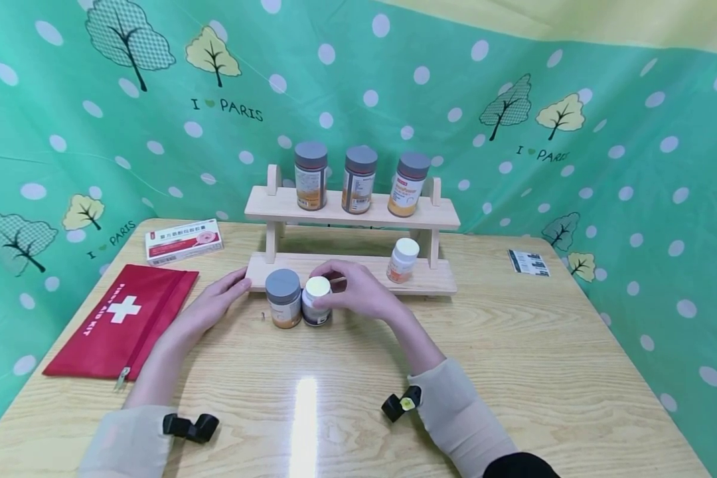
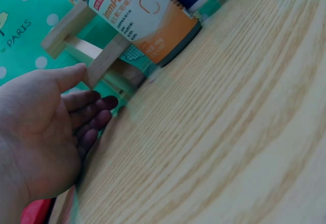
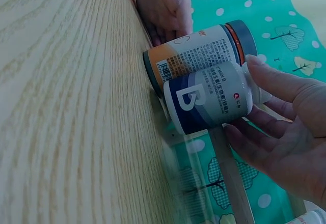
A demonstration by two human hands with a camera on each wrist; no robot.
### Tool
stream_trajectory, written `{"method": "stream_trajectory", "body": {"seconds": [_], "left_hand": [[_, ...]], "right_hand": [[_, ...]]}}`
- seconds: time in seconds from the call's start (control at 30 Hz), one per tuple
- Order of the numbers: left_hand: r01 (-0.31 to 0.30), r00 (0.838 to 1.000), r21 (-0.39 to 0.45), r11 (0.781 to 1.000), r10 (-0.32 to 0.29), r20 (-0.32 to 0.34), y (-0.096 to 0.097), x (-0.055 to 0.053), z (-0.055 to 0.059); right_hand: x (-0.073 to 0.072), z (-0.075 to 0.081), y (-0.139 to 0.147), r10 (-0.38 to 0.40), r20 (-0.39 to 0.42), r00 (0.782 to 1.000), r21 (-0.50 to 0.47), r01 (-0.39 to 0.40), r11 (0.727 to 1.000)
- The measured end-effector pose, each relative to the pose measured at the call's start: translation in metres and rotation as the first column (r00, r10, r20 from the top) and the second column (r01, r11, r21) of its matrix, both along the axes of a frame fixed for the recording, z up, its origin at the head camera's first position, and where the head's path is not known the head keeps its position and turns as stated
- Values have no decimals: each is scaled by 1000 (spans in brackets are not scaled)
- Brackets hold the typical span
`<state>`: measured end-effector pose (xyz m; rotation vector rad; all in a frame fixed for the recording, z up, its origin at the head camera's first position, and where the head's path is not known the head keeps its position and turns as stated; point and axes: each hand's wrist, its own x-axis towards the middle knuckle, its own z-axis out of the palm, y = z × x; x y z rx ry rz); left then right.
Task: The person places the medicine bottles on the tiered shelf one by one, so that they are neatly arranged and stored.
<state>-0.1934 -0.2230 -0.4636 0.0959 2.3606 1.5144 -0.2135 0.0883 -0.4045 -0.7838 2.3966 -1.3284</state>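
My right hand point(image 1: 358, 289) holds a small white-capped vitamin B bottle point(image 3: 211, 99) near its cap, thumb on one side and fingers on the other. The bottle stands upright, right beside a larger grey-capped vitamin C bottle point(image 1: 284, 302), in front of the two-tier wooden shelf point(image 1: 352, 207). At the shelf's left end is my left hand point(image 1: 218, 302); its thumb tip touches the end of the lower board point(image 2: 104, 61), and its loosely bent fingers hold nothing. Another white-capped bottle point(image 1: 403, 260) stands on the lower tier, to the right of my right hand.
Three grey-capped bottles, the middle one point(image 1: 359, 180) among them, stand on the upper tier. A red first aid pouch point(image 1: 125, 322) and a medicine box point(image 1: 183, 241) lie at the left of the table point(image 1: 544, 372). A small printed card point(image 1: 528, 263) lies at the back right.
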Motion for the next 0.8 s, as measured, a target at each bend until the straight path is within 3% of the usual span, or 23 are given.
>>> {"method": "stream_trajectory", "body": {"seconds": [0.2, 0.57, 0.8], "left_hand": [[0, 1000, -4, 1000, 0, 0, 0, 0, 0], [-6, 1000, -14, 1000, 6, 3, 0, -2, 1], [-3, 1000, -15, 1000, 4, 3, 0, 0, 1]], "right_hand": [[0, 2, 3, -5, -25, 1000, -38, 4, 999], [0, 14, 9, -95, 16, 995, -126, 96, 987], [-1, 16, 13, -125, -15, 992, -168, 121, 978]]}}
